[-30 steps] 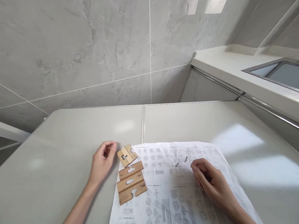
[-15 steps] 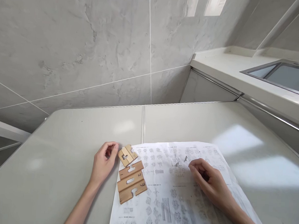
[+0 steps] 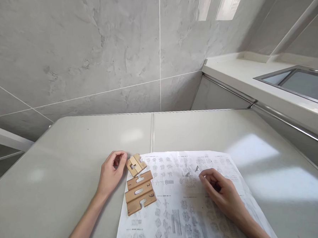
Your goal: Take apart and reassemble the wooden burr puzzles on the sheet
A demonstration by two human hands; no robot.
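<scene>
My left hand (image 3: 113, 171) rests on its side on the table, fingers curled in and thumb against the forefinger, with nothing visible in it. Close to its thumb lies a group of small light wooden puzzle pieces (image 3: 138, 166) with cut-out notches. Just below them are three larger brown wooden puzzle pieces (image 3: 139, 196), laid edge to edge, slotted, and marked 1, 2 and 3. Both groups sit on the left part of a creased printed sheet (image 3: 179, 194). Over the sheet's right side rests my right hand (image 3: 219, 188), loosely closed, thumb and forefinger together, nothing seen between them.
The pale table (image 3: 74, 157) has a seam running away from me and a far edge near a grey tiled wall (image 3: 120, 42). To the right stands a white counter (image 3: 231, 67) with a metal-framed sink (image 3: 302, 82).
The view has shifted very slightly. Both hands and the wooden puzzle pieces stay essentially where they were.
</scene>
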